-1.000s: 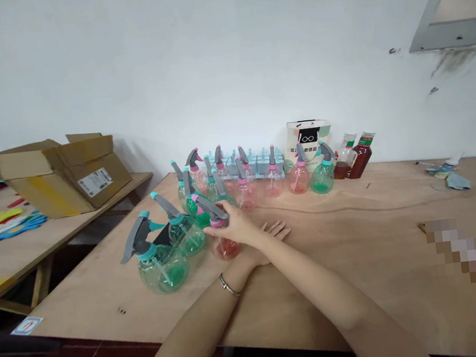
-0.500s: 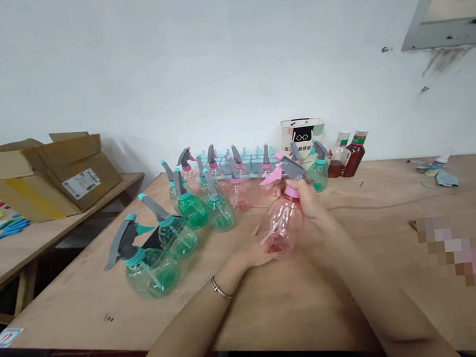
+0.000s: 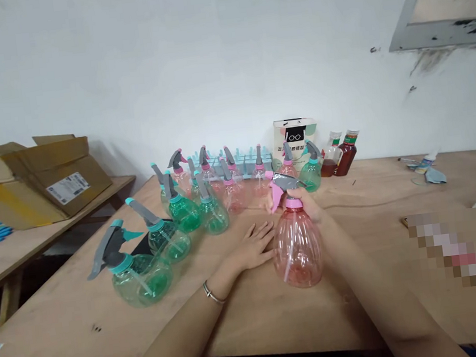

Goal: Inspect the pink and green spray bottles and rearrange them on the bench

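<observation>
One left hand (image 3: pixel 252 249) flat on the wooden table (image 3: pixel 255 328), palm down, fingers spread and pointing away from the body, thumb stretched sideways toward a pink spray bottle (image 3: pixel 298 257). Rests free of any grip, with a silvery bracelet (image 3: pixel 212 294) round the wrist and the forearm slanting back behind it. Clasps that bottle by the neck with the right hand (image 3: pixel 310 207), wrapped round from its own side, thumb high against the grey head (image 3: pixel 286 181), fingertips curled across behind the pink trigger (image 3: pixel 276 198). Holds the bottle upright, just right of the left hand, nozzle aimed leftward above the left fingers. Cannot tell whether its base meets the wood, nor whether the left thumb touches its side. Left of the left hand, four green spray bottles (image 3: pixel 213 215), the closest to the body with its grey head (image 3: pixel 108 247) leaning, and a dark object (image 3: pixel 143 245) partly hidden among them. Beyond both hands, more spray bottles, pink (image 3: pixel 232 195) and green (image 3: pixel 311 174), before a pale blue rack (image 3: pixel 247 167). Past the right hand, a printed bag (image 3: pixel 279 139) and two bottles of brown liquid (image 3: pixel 345 159). Far left of the left hand, an open cardboard box (image 3: pixel 24 191).
</observation>
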A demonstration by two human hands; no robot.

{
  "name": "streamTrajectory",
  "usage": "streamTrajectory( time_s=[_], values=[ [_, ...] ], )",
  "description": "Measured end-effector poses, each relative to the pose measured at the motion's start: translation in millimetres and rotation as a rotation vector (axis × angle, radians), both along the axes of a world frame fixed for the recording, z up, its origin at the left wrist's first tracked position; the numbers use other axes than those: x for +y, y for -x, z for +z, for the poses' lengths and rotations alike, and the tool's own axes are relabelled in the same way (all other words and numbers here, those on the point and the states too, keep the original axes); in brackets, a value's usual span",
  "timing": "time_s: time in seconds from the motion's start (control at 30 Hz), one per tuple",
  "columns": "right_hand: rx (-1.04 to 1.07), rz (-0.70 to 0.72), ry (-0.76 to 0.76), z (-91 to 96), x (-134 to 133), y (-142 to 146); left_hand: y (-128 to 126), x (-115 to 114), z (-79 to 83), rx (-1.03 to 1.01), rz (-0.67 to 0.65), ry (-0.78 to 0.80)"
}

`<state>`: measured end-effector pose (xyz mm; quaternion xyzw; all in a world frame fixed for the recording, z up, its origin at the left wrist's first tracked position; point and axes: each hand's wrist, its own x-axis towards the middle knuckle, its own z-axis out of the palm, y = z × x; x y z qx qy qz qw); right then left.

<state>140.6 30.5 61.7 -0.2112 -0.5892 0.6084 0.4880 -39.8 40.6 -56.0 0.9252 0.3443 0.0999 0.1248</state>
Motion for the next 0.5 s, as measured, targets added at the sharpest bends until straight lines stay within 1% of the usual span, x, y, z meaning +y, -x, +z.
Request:
streamTrajectory(
  time_s=[0.07,0.1,0.2,0.27,0.43,0.5],
  values=[
    [-0.018,0.081,-0.004,-4.3,2.1,0.0,-0.5,-1.6,3.8,0.035,0.002,0.04],
    [-0.022,0.095,0.01,-5.9,3.1,-0.3,-0.6,-2.1,5.0,0.037,0.007,0.048],
    [-0.018,0.069,0.085,-7.8,4.5,-1.3,-0.8,-2.8,6.6,0.034,0.01,0.055],
    [-0.013,0.049,0.101,-6.7,3.8,-0.9,-0.7,-2.9,7.0,0.038,0.007,0.057],
    [0.03,0.034,0.0,-2.0,-0.1,4.9,-0.9,-2.9,7.4,0.052,0.008,0.065],
    [0.028,0.031,0.005,-1.8,-0.4,6.7,-1.3,-2.4,5.9,0.047,0.007,0.046]
  ],
)
